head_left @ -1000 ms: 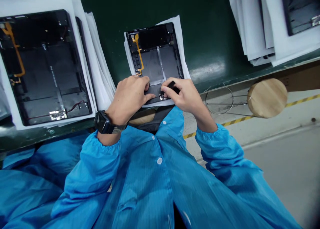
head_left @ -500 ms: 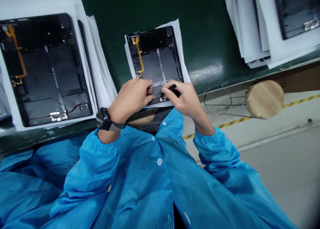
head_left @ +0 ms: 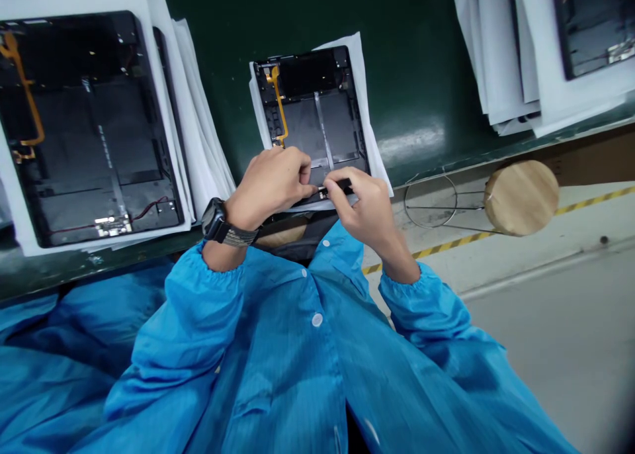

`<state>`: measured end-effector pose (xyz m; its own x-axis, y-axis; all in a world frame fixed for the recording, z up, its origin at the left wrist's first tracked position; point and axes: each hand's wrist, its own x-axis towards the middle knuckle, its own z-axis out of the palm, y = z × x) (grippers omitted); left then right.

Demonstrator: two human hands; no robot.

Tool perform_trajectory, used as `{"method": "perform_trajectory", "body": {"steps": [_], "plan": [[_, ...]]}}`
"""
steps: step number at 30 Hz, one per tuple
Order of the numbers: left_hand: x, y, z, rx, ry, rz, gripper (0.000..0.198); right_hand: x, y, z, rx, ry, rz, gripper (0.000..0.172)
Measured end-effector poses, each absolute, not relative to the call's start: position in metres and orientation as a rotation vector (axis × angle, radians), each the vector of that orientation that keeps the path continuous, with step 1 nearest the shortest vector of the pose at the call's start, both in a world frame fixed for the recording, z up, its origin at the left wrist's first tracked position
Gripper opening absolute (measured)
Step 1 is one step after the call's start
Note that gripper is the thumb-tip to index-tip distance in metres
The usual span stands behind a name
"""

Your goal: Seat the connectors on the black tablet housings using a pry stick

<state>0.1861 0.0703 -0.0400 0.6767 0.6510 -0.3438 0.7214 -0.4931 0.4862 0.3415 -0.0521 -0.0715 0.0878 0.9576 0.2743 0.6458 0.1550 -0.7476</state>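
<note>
An opened black tablet shell with an orange flex cable lies on a white sheet at the near edge of the dark green bench. My left hand, with a black watch on its wrist, rests curled on the shell's near edge, fingers pinched at a small connector. Close beside it, my right hand pinches a small black part and presses it onto the shell's lower edge. The two sets of fingertips almost touch.
A larger open tablet shell lies on a stack of white sheets at the left. More sheets and another shell sit at the top right. A round wooden stool seat stands beyond the bench edge, over a floor with a yellow line.
Both hands have drawn closer together over the shell's near edge. The black part in my right hand has dropped lower and flatter against the shell. The view shifted slightly.
</note>
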Motion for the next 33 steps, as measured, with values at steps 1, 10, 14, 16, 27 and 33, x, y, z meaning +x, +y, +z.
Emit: {"method": "perform_trajectory", "body": {"steps": [1, 10, 14, 16, 27, 33], "plan": [[0.187, 0.07, -0.04, 2.279, 1.053, -0.15, 0.025, 0.34, -0.053, -0.071, -1.578, -1.637, 0.48, 0.016], [0.191, 0.068, -0.038, 2.243, 1.126, -0.163, 0.024, 0.319, -0.064, -0.073, -1.695, -1.6, 0.282, 0.017], [0.193, 0.068, -0.038, 2.219, 1.148, -0.184, 0.024, 0.313, -0.065, -0.074, -1.716, -1.583, 0.249, 0.016], [0.194, 0.068, -0.039, 2.21, 1.159, -0.178, 0.024, 0.314, -0.065, -0.073, -1.699, -1.562, 0.269, 0.016], [0.177, 0.034, -0.049, 2.209, 1.071, 0.195, 0.007, 0.387, -0.077, -0.052, -1.653, -1.128, 0.476, 0.015], [0.177, -0.007, -0.065, 2.463, 0.958, 0.49, 0.025, 0.387, -0.068, -0.067, -1.643, -1.334, 0.58, 0.017]]}}
